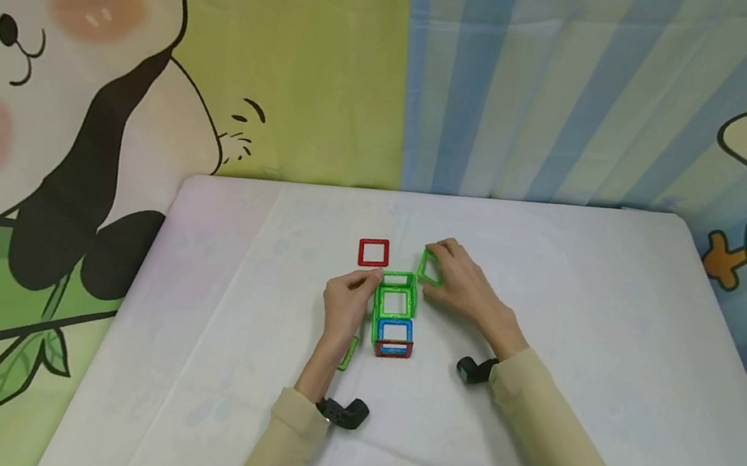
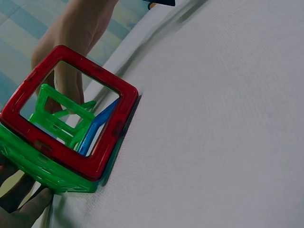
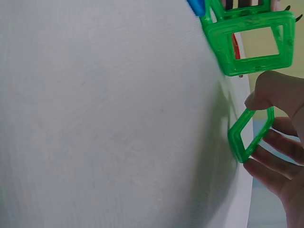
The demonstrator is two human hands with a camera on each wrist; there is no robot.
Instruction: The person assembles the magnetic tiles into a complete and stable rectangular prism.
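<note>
In the head view a small structure of magnetic tiles (image 1: 395, 303) stands mid-table, with green open-frame squares, a blue one and a red one (image 2: 85, 164) at its near end. My left hand (image 1: 346, 307) holds the structure's left side by its far corner; in the left wrist view its fingertips (image 2: 38, 204) meet a green tile. To the right of the structure, my right hand (image 1: 461, 285) pinches a loose green magnetic tile (image 3: 236, 137) between thumb and fingers. That tile is tilted up and apart from the structure in the right wrist view.
A red square tile (image 1: 373, 253) lies flat beyond the structure, slightly left. Another green tile (image 1: 348, 353) lies beside the left wrist, partly hidden by it. The white-covered table (image 1: 217, 322) meets printed cloth walls at its far edge.
</note>
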